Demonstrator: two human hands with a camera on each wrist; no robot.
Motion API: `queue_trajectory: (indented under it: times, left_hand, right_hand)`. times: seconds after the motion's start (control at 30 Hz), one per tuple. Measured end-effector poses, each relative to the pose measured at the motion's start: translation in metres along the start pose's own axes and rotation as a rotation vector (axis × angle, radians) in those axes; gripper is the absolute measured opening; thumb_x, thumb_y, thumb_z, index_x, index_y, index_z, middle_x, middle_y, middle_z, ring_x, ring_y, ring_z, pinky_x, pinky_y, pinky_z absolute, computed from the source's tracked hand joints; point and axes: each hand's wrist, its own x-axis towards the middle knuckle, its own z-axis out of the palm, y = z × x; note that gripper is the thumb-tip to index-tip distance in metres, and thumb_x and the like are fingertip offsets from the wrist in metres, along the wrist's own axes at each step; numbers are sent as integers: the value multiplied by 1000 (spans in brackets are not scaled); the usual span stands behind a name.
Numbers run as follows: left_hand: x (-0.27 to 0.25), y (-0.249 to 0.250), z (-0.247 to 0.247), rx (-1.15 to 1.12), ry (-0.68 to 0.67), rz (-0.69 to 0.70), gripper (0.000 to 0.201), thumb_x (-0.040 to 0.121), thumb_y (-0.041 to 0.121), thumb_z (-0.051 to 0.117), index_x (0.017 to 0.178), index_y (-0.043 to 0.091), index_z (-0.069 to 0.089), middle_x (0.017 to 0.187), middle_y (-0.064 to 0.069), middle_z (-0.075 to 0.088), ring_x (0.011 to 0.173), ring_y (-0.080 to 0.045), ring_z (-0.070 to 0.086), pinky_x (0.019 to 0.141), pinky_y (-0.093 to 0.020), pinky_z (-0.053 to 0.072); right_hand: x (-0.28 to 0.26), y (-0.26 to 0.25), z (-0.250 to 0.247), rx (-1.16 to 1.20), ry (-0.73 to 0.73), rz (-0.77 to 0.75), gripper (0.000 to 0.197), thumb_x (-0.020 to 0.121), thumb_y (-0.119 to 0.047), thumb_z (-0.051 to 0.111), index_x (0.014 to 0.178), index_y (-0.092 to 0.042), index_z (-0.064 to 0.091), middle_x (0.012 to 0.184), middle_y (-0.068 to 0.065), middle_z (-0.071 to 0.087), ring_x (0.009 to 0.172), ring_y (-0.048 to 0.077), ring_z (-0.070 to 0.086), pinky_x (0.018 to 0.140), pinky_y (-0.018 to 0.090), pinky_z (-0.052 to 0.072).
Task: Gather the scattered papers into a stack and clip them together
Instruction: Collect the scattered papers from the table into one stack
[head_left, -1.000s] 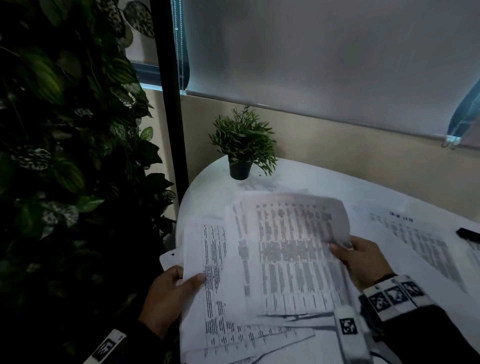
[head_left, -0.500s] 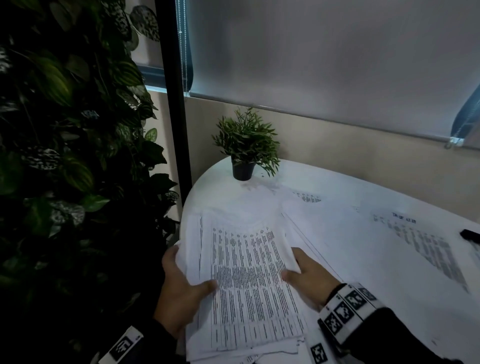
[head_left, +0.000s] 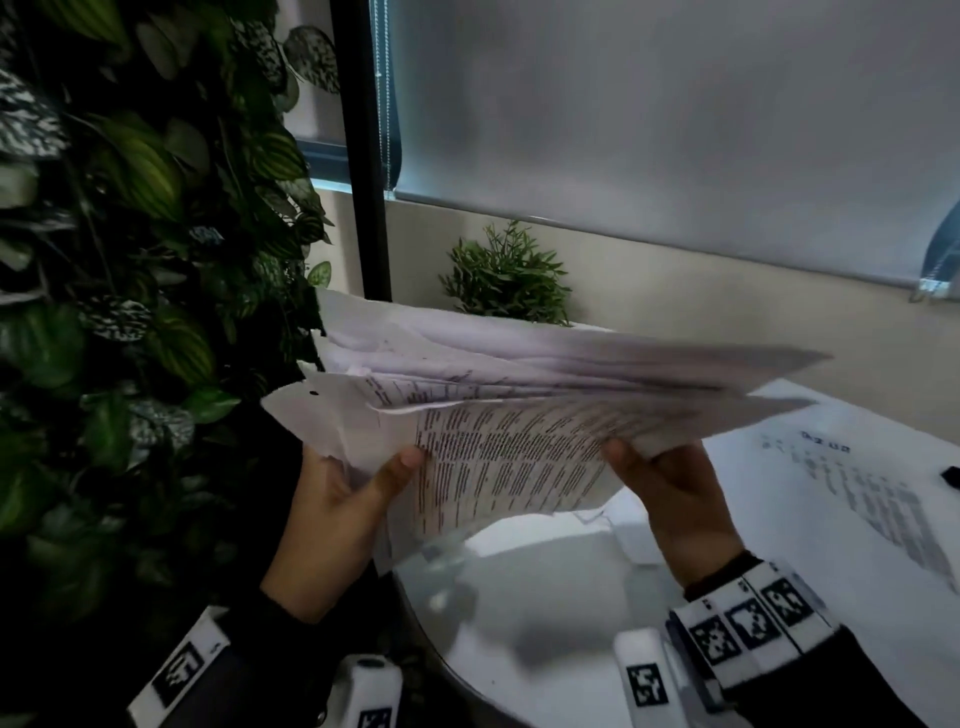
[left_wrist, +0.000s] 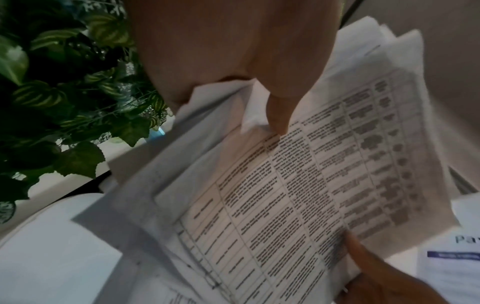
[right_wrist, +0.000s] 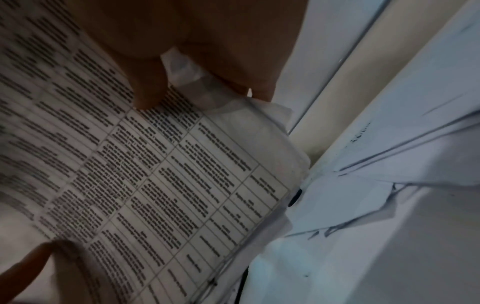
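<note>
A loose bundle of printed papers (head_left: 519, 410) is lifted off the white table (head_left: 545, 597), tilted up with its edges uneven. My left hand (head_left: 343, 499) grips the bundle's left side, thumb on the printed top sheet (left_wrist: 298, 185). My right hand (head_left: 670, 493) grips its right side, thumb on the same sheet (right_wrist: 155, 164). One printed sheet (head_left: 872, 504) still lies flat on the table at the right. A black clip (head_left: 951, 475) shows at the right edge of the table.
A small potted plant (head_left: 506, 275) stands at the back of the table, behind the raised papers. A wall of dark leaves (head_left: 130, 260) and a black post (head_left: 363, 156) stand close on the left. More white sheets (right_wrist: 389, 164) lie under the right hand.
The papers lay on the table under both hands; now both hands have raised the gathered bundle off the table and tipped it upward.
</note>
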Motion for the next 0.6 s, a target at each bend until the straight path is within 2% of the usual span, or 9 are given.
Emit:
queue_trajectory:
  times: [0.07, 0.17, 0.27, 0.33, 0.4, 0.47, 0.53, 0.6]
  left_hand:
    - [-1, -8, -4, 52, -20, -18, 54, 77, 4, 71, 125, 13, 48, 118, -2, 68, 110, -14, 64, 88, -23, 52]
    - [-5, -19, -4, 104, -30, -51, 61, 74, 7, 69, 129, 12, 45, 120, -2, 65, 112, -13, 62, 84, -19, 52]
    - [-12, -23, 3, 136, -60, -71, 53, 76, 16, 65, 126, 21, 49, 118, 6, 66, 112, -8, 61, 87, -19, 52]
    - [-14, -21, 7, 129, -66, -74, 53, 82, 17, 64, 130, 24, 45, 122, 10, 64, 115, -6, 59, 93, -24, 51]
    - [-14, -19, 7, 155, -54, -39, 54, 85, 18, 65, 132, 26, 40, 124, 13, 61, 115, -3, 58, 92, -22, 51]
    - [-13, -22, 5, 181, -41, -27, 49, 80, 19, 64, 123, 26, 42, 118, 18, 62, 110, 0, 60, 86, -17, 51]
    - [-13, -28, 3, 200, -58, -57, 42, 81, 21, 67, 116, 24, 46, 114, 18, 64, 106, 0, 61, 86, -18, 52]
    - [-16, -37, 3, 216, -85, -107, 37, 83, 23, 66, 116, 24, 51, 114, 16, 66, 108, -2, 61, 90, -20, 52]
  right_hand:
    - [-5, 1, 0, 60, 8, -29, 28, 70, -25, 71, 96, -32, 65, 95, -15, 73, 96, 1, 65, 81, 11, 49]
    - [-14, 9, 1, 138, 27, -28, 44, 61, -41, 80, 102, -41, 63, 105, -11, 71, 104, 8, 64, 86, 20, 52]
    - [-19, 16, 4, 136, 28, -22, 44, 68, -39, 77, 108, -34, 57, 107, -8, 70, 109, 16, 62, 90, 24, 52]
    - [-20, 13, 5, 61, 34, -34, 39, 72, -45, 75, 105, -43, 55, 108, -8, 68, 108, 13, 63, 91, 27, 52]
    - [-20, 5, 6, 46, 50, -83, 35, 80, -35, 69, 107, -45, 50, 108, -9, 66, 108, 15, 62, 90, 31, 53]
    - [-21, 3, 5, 64, 65, -133, 42, 80, -29, 66, 112, -43, 43, 109, -13, 64, 105, 11, 63, 86, 28, 54]
    - [-26, 9, 6, 62, 86, -99, 50, 82, -9, 64, 114, -36, 38, 109, -18, 64, 103, 5, 63, 86, 25, 54]
    - [-32, 19, 7, 2, 87, -26, 48, 84, 2, 61, 113, -31, 42, 107, -18, 65, 102, 4, 63, 89, 31, 52]
